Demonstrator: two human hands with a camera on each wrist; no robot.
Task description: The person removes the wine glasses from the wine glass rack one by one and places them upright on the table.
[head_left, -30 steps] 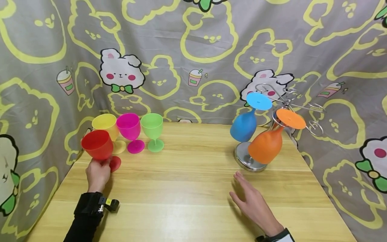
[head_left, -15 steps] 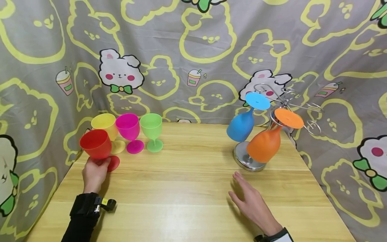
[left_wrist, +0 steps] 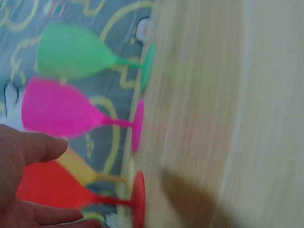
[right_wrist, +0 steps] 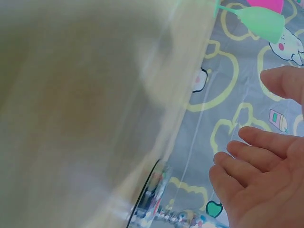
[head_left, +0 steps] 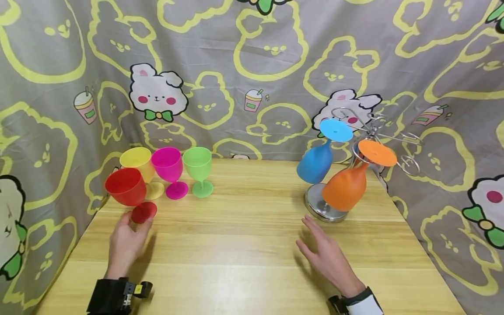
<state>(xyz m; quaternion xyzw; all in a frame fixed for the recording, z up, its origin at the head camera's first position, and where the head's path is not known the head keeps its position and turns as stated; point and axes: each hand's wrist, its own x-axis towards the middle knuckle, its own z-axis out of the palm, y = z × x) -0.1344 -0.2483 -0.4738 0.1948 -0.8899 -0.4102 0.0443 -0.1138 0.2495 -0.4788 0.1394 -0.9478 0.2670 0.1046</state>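
A red goblet (head_left: 126, 187) stands upright on the wooden table at the left, its round foot (head_left: 144, 212) on the wood. My left hand (head_left: 129, 243) is just in front of it, thumb and fingers spread apart; the left wrist view shows a gap between thumb and fingers, with the red goblet (left_wrist: 57, 187) beyond them. Behind it a yellow goblet (head_left: 138, 162), a magenta goblet (head_left: 168, 164) and a green goblet (head_left: 197, 163) stand in a row. My right hand (head_left: 328, 258) hovers above the table with straight fingers, holding nothing, in front of the metal rack's round base (head_left: 320, 205).
On the metal rack hang a blue goblet (head_left: 316, 162) and an orange goblet (head_left: 345, 188), upside down by their feet. Wire loops (head_left: 409, 165) stick out at the rack's right. A grey patterned curtain (head_left: 220, 52) encloses the table (head_left: 236, 245) at the back and sides.
My left hand has let go of the red goblet and drawn back toward me, fingers opening. The red goblet stays in its place. My right hand has barely moved.
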